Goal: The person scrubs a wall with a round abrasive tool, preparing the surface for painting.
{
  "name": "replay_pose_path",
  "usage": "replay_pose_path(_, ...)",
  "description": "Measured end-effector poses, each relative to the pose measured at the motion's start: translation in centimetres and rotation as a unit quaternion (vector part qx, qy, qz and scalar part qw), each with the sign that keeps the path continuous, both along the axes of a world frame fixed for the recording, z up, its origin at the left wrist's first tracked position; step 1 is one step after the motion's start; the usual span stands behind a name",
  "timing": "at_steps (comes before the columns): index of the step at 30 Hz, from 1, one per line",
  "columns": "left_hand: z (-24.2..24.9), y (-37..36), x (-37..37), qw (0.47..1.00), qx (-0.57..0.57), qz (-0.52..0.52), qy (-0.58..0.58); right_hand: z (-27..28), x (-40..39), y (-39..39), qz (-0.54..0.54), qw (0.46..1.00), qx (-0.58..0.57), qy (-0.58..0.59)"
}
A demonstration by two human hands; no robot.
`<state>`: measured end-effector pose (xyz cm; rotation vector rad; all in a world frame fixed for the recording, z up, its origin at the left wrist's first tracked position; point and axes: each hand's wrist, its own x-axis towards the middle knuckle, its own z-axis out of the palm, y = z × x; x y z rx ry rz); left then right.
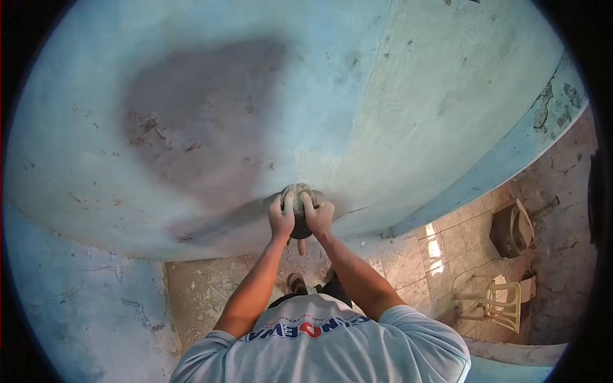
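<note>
Both my hands hold one dark, rounded tool against the blue wall in the head view. My left hand point(281, 216) grips its left side and my right hand point(318, 214) its right side, with the thumbs close together on top. The tool point(301, 226) has a dusty upper part, and a short brown handle points down below it. Around it the wall point(332, 121) shows a pale scraped area at the right and rough, pitted patches at the left. A dark shadow falls on the wall. What the tool's far face touches is hidden.
A plastic chair point(501, 303) stands at the lower right, with an old dark box-like object point(511, 230) beyond it. Dust and debris lie on the tiled floor point(204, 287). A blue side wall point(96, 306) is at the left, and a low ledge point(517, 352) at the lower right.
</note>
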<state>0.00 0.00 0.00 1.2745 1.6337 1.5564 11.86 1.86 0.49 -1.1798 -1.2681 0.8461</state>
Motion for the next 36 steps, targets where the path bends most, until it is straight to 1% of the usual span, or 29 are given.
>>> replay_pose_path(2,1.3,-0.8,0.3,0.996,-0.036,-0.029,-0.077,0.7,0.3,-0.7,0.010,0.999,-0.035,0.015)
replay_pose_path(3,-0.2,-3.9,0.8,0.992,-0.106,-0.037,-0.058,-0.8,1.2,-3.8,0.004,0.996,-0.090,-0.021)
replay_pose_path(5,-2.8,-5.6,1.1,0.982,-0.179,-0.054,-0.007,-3.7,2.0,-5.2,-0.006,0.988,-0.134,-0.082)
replay_pose_path(6,-4.0,-6.7,2.3,0.997,-0.075,0.003,-0.020,-5.4,1.8,-5.7,-0.006,0.988,-0.132,-0.082)
replay_pose_path(8,-6.7,-5.4,1.6,0.998,-0.070,0.000,0.001,-8.1,1.7,-5.7,-0.010,0.988,-0.127,-0.087)
replay_pose_path(9,-7.4,-4.9,1.1,0.998,-0.069,-0.001,0.012,-7.1,1.2,-4.1,-0.004,0.993,-0.091,-0.078)
replay_pose_path(11,-2.9,-2.3,0.4,0.999,-0.037,-0.018,-0.012,-2.7,0.4,-1.0,0.012,0.997,-0.032,-0.067)
replay_pose_path(12,-0.7,-1.2,0.2,0.999,-0.022,-0.022,-0.023,-1.6,0.3,-0.8,0.013,0.998,-0.036,-0.048)
replay_pose_path(13,0.3,-1.0,0.1,0.999,-0.007,-0.027,-0.034,-0.8,0.4,-0.8,0.014,0.999,-0.039,-0.029)
replay_pose_path(14,0.8,-1.5,0.5,0.999,-0.019,-0.014,-0.035,-0.4,0.5,-0.8,0.014,0.999,-0.043,-0.010)
replay_pose_path(16,-1.9,-2.6,0.8,0.999,-0.042,-0.017,-0.027,-1.7,0.8,-2.1,0.000,0.998,-0.047,-0.051)
replay_pose_path(18,-7.3,-3.6,1.1,0.998,-0.063,-0.002,-0.004,-5.4,1.6,-3.5,-0.009,0.992,-0.068,-0.109)
replay_pose_path(20,-12.0,-3.6,1.4,0.996,-0.050,0.050,0.050,-6.5,1.4,-4.0,-0.016,0.994,-0.060,-0.087)
replay_pose_path(21,-12.9,-3.2,1.5,0.993,-0.042,0.075,0.077,-6.6,1.4,-3.9,-0.019,0.995,-0.055,-0.076)
replay_pose_path(22,-6.3,-3.0,0.9,0.995,-0.099,0.001,0.006,-5.6,1.2,-2.5,-0.007,0.997,-0.036,-0.067)
replay_pose_path(23,-2.6,-1.9,0.5,0.998,-0.065,-0.014,-0.014,-2.9,0.6,-0.5,0.006,0.998,-0.022,-0.058)
replay_pose_path(24,0.2,-0.7,0.0,0.999,-0.030,-0.028,-0.034,-0.9,0.3,0.3,0.020,0.999,-0.007,-0.049)
replay_pose_path(25,1.1,-0.4,-0.2,0.998,0.005,-0.041,-0.053,0.0,0.4,-0.3,0.016,0.999,-0.018,-0.039)
replay_pose_path(26,1.3,-0.7,0.0,0.997,0.012,-0.037,-0.061,0.8,0.4,-0.6,0.013,0.999,-0.026,-0.029)
replay_pose_path(27,0.5,-1.3,0.1,0.999,0.003,-0.031,-0.039,1.3,0.4,-0.9,0.010,0.999,-0.034,-0.019)
replay_pose_path(28,-1.1,-1.9,0.3,1.000,-0.002,-0.027,-0.016,0.3,0.6,-1.6,0.001,0.999,-0.016,-0.047)
replay_pose_path(29,-2.9,-2.3,0.6,1.000,-0.003,-0.023,0.006,-1.6,0.8,-2.2,-0.011,0.998,-0.026,-0.060)
replay_pose_path(30,-4.9,-3.2,1.1,0.998,-0.066,-0.011,-0.009,-4.3,1.1,-2.9,-0.021,0.996,-0.038,-0.074)
replay_pose_path(31,-6.6,-3.6,1.3,0.999,-0.054,0.000,-0.001,-6.5,1.2,-3.5,-0.032,0.994,-0.051,-0.086)
replay_pose_path(32,-7.9,-3.4,1.3,0.999,-0.041,0.010,0.008,-7.9,1.6,-3.5,-0.016,0.988,-0.092,-0.123)
replay_pose_path(33,-8.6,-3.1,1.5,0.999,-0.029,0.020,0.015,-7.1,1.5,-2.4,-0.012,0.991,-0.071,-0.109)
replay_pose_path(34,-6.5,-2.3,1.1,1.000,-0.024,0.001,-0.014,-5.6,1.2,-1.4,-0.007,0.994,-0.055,-0.097)
replay_pose_path(35,-4.1,-1.3,0.7,1.000,-0.016,-0.021,-0.015,-3.5,0.9,-0.7,-0.001,0.995,-0.045,-0.084)
replay_pose_path(36,-1.7,-0.3,0.2,0.999,-0.011,-0.042,-0.016,-0.8,0.6,-0.4,0.006,0.999,-0.034,-0.015)
